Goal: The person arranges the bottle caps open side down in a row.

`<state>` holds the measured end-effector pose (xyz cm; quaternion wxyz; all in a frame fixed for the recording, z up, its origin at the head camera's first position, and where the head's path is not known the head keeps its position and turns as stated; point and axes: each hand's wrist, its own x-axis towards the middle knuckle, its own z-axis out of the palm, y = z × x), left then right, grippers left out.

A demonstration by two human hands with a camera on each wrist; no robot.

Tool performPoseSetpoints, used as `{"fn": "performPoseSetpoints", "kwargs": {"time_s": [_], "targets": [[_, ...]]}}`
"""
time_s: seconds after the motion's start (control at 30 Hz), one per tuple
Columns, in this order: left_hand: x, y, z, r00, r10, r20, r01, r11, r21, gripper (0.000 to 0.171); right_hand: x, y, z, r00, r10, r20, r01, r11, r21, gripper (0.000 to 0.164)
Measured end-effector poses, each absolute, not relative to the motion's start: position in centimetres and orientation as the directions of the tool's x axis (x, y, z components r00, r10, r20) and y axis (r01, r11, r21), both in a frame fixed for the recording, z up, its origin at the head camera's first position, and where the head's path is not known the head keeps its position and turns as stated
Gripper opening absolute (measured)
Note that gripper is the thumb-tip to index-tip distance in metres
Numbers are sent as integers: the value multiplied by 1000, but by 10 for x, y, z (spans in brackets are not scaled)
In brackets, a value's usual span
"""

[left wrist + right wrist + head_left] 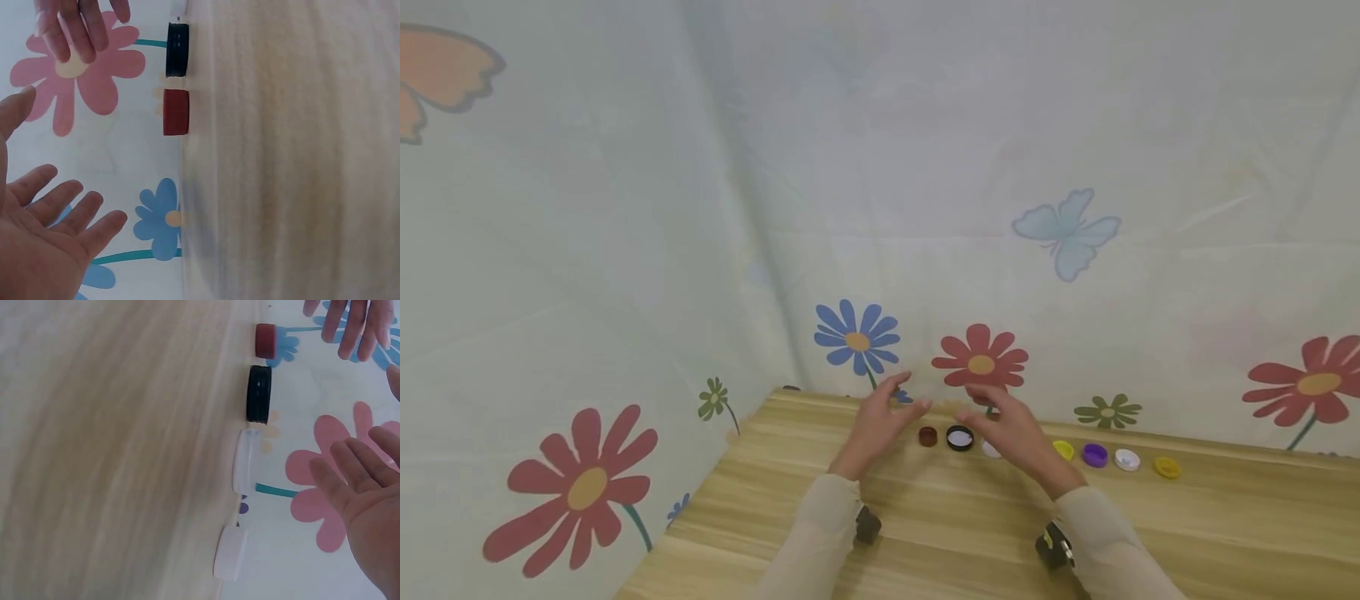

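Observation:
My left hand (880, 421) hovers over the table at the left end of a row of bottle caps, fingers spread and palm empty. Across from it, my right hand (1009, 429) is also raised, its fingers extended and holding nothing. Below the gap between them sit a small dark red cap (928, 437) and a wider black lid (959, 438) with a pale inside. In the right wrist view a thin white lid (245, 461) and a thicker white cap (230, 553) follow the black one. From the head, my right hand partly covers the white ones.
Further right the row goes on with a yellow cap (1063, 451), a purple cap (1094, 455), a white cap (1127, 460) and a golden-yellow cap (1167, 467). The wooden table (947, 533) ends at a flower-printed curtain (910, 208) close behind the row.

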<state>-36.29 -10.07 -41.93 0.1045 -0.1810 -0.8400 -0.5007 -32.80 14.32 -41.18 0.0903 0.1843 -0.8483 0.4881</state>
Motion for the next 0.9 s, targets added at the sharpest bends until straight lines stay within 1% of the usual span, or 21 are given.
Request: {"fn": "performPoseSetpoints", "kwargs": {"time_s": [0.17, 0.33, 0.67, 0.9], "targets": [[-366, -100, -424, -915, 218, 340, 402, 416, 815, 70, -338, 139, -418, -890, -275, 364, -454, 462, -762, 59], [-368, -105, -429, -895, 260, 361, 440, 392, 808, 69, -345, 134, -421, -865, -334, 376, -498, 475, -725, 55], [-371, -107, -437, -882, 309, 357, 455, 357, 816, 66, -354, 128, -425, -871, -370, 324, -483, 523, -702, 45], [-371, -106, -439, -888, 326, 324, 441, 403, 802, 57, -361, 123, -428, -872, -385, 302, -482, 574, -661, 44]]}}
